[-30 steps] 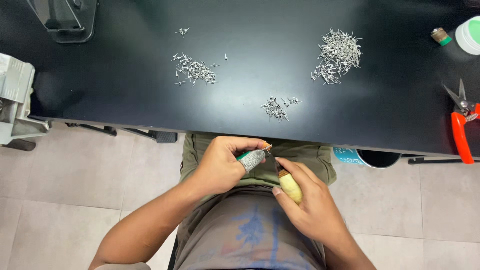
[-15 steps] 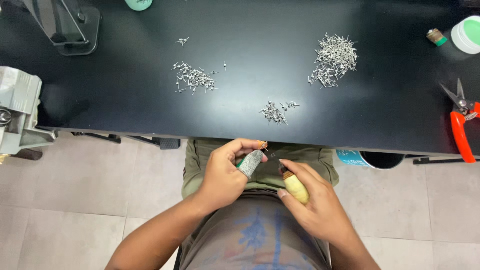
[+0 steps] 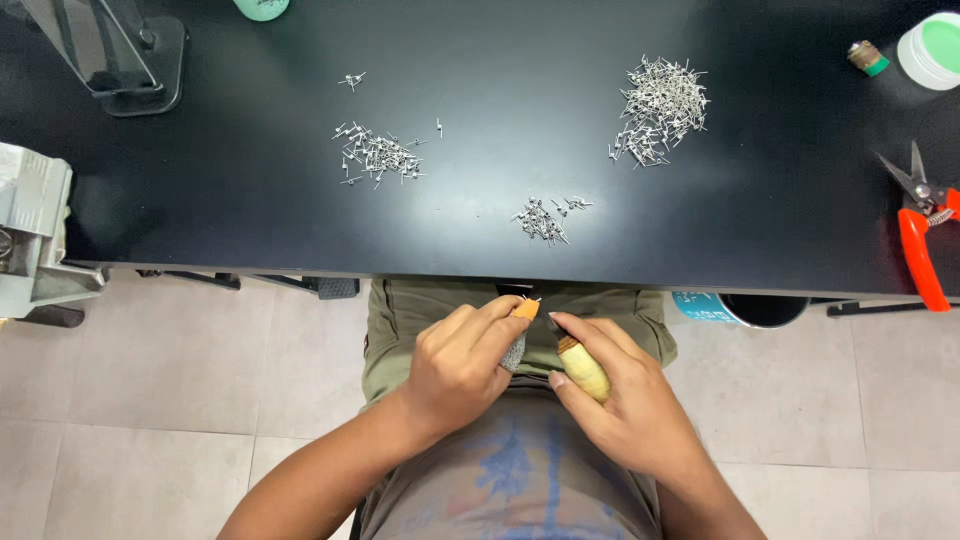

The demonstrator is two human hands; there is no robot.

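Both hands are over my lap, just below the front edge of the black table (image 3: 480, 90). My left hand (image 3: 462, 362) pinches a small grey piece with an orange tip (image 3: 521, 326). My right hand (image 3: 625, 400) grips a tool by its pale yellow handle (image 3: 583, 368), and the tool's dark tip points up toward the grey piece. The two hands nearly touch at the fingertips. Three piles of small metal pins lie on the table: a left pile (image 3: 378, 155), a small middle pile (image 3: 545, 218) and a larger right pile (image 3: 660, 108).
Orange-handled snips (image 3: 922, 235) lie at the table's right edge. A white round tub with a green top (image 3: 932, 50) and a small brown and green cylinder (image 3: 862, 56) stand at the back right. A dark stand (image 3: 120, 60) is at the back left, a grey machine (image 3: 30, 230) beside the table.
The grey piece has turned in my left hand, so its orange tip now shows. The camera view has shifted slightly; both hands stay over my lap.
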